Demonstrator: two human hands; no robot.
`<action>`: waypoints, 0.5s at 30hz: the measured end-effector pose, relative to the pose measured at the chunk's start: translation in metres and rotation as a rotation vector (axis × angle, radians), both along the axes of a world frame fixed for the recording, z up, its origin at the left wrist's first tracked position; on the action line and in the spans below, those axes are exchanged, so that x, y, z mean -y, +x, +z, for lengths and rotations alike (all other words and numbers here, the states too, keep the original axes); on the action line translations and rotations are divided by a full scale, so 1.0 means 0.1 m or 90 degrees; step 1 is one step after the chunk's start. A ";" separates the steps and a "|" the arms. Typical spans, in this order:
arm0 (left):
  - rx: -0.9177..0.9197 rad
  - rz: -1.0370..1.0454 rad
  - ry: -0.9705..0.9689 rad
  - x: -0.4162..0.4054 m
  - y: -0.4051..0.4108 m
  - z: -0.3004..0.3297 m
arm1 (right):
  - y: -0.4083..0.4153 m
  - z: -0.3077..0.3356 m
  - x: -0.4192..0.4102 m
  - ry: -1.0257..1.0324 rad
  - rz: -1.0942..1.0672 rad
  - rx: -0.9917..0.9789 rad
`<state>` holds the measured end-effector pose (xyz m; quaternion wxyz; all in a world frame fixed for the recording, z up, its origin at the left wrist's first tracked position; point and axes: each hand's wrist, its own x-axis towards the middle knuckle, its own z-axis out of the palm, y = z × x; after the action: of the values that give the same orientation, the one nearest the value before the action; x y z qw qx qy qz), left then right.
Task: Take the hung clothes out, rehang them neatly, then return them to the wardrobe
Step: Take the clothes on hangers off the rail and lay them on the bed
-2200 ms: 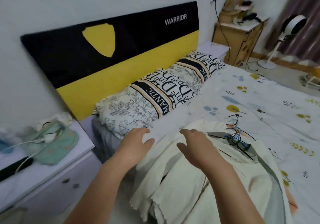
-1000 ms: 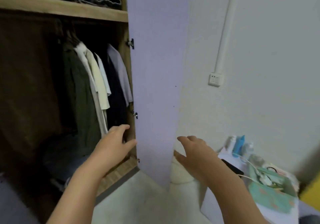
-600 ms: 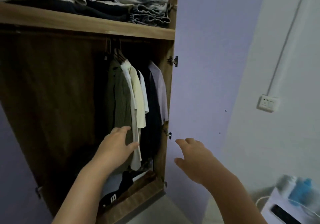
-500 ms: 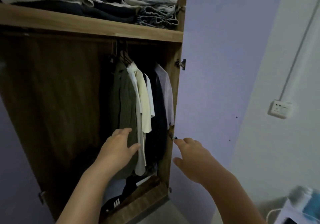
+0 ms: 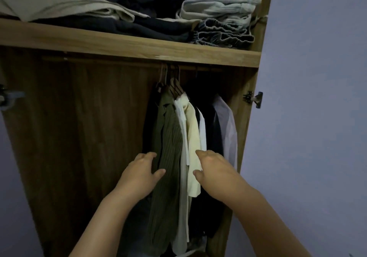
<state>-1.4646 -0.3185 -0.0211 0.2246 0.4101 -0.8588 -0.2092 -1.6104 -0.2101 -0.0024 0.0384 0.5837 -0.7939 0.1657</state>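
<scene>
Inside the open wooden wardrobe, several garments hang bunched at the right end of the rail. From left: an olive striped shirt, a white garment, a cream shirt, dark clothes and a pale lilac shirt. Their hanger hooks crowd together under the shelf. My left hand reaches in with relaxed fingers at the olive shirt's left edge. My right hand is spread in front of the cream shirt and dark clothes. Neither holds anything.
A wooden shelf above the rail carries folded clothes, among them beige fabric and grey elastic-waist pieces. The lilac wardrobe door stands open on the right, hinge showing. The rail's left half is bare.
I turned from the clothes on the bed to the wardrobe. Over the last half second both hands moved further in, my right hand shifting from the door edge to the hung clothes.
</scene>
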 end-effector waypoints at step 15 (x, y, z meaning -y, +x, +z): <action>-0.011 0.055 -0.029 1.36 -0.44 0.06 | -0.53 0.37 1.83 -0.175 0.079 0.124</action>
<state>-1.5086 -0.4548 -0.0150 0.2504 0.4396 -0.8429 -0.1833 -1.6634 -0.3931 0.0350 0.0305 0.6022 -0.7262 0.3303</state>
